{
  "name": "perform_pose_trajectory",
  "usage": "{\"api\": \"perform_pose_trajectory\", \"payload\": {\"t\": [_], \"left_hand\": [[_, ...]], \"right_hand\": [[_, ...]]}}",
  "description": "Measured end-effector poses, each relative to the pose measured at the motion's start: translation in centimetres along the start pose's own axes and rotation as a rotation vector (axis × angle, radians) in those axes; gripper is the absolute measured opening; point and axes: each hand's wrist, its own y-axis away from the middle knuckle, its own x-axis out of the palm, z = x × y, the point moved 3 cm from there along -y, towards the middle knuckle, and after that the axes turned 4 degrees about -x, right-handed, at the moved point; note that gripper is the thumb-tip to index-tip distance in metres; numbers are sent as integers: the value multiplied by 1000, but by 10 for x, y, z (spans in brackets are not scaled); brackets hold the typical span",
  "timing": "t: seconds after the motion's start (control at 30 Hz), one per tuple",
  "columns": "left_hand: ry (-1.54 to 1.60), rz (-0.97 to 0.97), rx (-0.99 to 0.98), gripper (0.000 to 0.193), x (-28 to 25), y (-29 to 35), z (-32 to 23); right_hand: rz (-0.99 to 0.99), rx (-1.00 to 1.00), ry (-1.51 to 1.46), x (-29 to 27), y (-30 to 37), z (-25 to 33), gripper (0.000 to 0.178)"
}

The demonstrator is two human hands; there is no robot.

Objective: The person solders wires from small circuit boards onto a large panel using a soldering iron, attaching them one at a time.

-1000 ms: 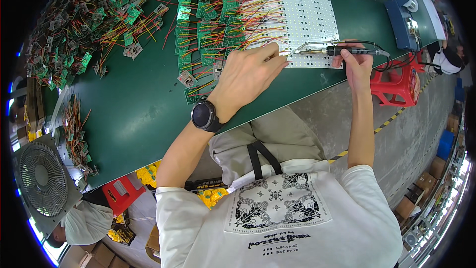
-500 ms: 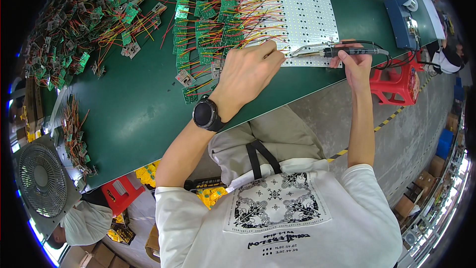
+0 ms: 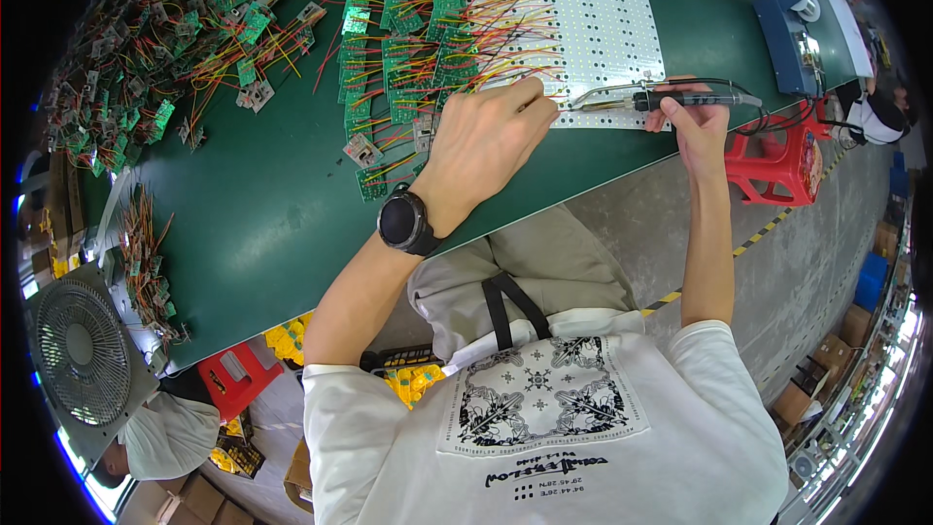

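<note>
A soldering step appears to be in hand: wires point(image 3: 513, 34) run from the green circuit boards point(image 3: 400, 68) onto the white LED panel point(image 3: 607, 29), which lies flat on the workbench point(image 3: 262, 243). The soldering iron point(image 3: 648, 101) is pinched between thumb and fingers of the right hand point(image 3: 695, 126), its tip directed at the panel's near edge. The fingers of the left hand point(image 3: 491, 131) are curled close beside that tip; whether anything is pinched there cannot be told. A steady tip seems to be called for. Compared with half a second earlier, hardly any change is seen.
</note>
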Motion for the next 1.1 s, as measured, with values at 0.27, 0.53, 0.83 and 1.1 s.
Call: {"api": "perform_pose_trajectory", "payload": {"t": [0.27,0.53,0.83,1.1], "left_hand": [[17,3,-7,10,0,0,-1],[0,13,1,10,1,0,0],[3,10,2,10,-2,0,-2],[80,-74,-31,15,-16,-6,-9]], "right_hand": [[3,-2,12,1,0,1,22],[4,-7,-56,-2,0,-1,23],[-244,170,-223,-9,-31,4,21],[-497,-131,-197,-48,-91,-15,21]]}}
